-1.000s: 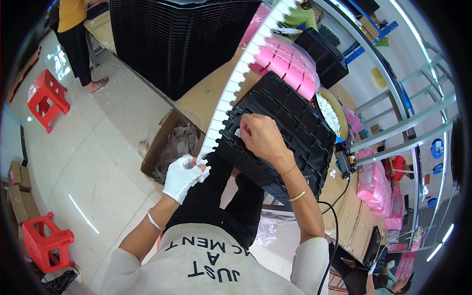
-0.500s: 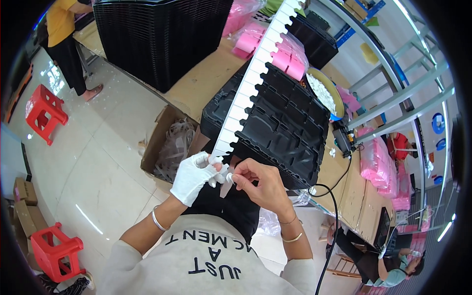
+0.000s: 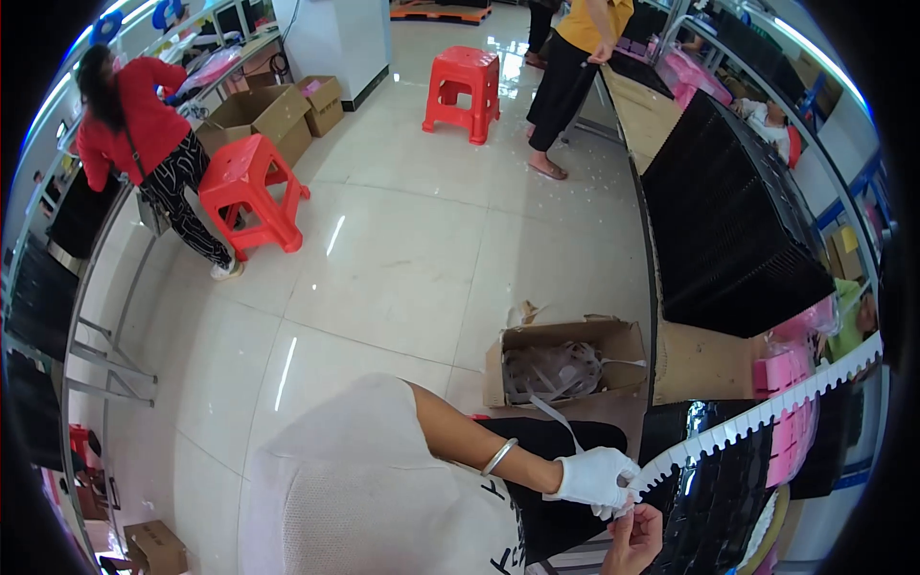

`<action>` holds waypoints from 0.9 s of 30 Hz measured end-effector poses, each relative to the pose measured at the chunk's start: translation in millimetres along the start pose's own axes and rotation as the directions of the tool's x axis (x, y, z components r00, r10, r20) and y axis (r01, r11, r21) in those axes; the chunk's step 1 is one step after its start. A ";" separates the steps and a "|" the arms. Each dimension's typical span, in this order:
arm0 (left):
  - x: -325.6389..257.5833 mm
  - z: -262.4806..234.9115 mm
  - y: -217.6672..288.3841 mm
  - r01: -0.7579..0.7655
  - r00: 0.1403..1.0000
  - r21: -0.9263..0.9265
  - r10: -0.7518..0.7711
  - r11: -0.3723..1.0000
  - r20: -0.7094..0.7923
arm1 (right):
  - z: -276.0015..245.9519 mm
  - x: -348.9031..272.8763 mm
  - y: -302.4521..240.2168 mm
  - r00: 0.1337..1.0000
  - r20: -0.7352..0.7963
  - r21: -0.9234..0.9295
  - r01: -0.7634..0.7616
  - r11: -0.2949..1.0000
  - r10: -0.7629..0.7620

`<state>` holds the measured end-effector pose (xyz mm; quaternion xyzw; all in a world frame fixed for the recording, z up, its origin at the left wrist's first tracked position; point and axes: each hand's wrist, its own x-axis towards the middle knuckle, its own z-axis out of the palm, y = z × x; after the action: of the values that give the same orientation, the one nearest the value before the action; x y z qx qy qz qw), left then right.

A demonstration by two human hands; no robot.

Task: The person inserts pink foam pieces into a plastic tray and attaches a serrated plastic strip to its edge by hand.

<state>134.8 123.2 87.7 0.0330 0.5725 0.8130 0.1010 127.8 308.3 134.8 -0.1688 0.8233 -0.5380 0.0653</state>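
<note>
My left hand, in a white glove with bare fingertips, is closed on the near end of a long white toothed strip. The strip runs off to the right, over a black plastic tray. Against the gloved fingers, my bare right hand pinches at the strip's end; what lies between its fingertips is too small to make out. A thin pale ribbon trails from beside the left hand up toward an open cardboard box.
Clear plastic scraps fill the box. Stacked black trays stand on the workbench, with pink packs beyond. Two red stools stand on the tiled floor. One person in red and another in yellow stand farther off.
The view has swung left, so hands and strip now appear at the lower right. My left hand still grips the strip's end, with the right hand's fingertips close by.
</note>
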 end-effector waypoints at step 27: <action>47.3 -128.6 -90.2 0.090 0.936 0.434 0.072 0.896 -0.344 | -168.1 -8.1 -12.2 0.975 -0.219 -0.547 -0.146 0.824 0.027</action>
<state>78.2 43.2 -43.8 -0.0932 0.7513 0.6533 -0.0091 89.4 451.9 214.7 -0.0875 0.9537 -0.2841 -0.0465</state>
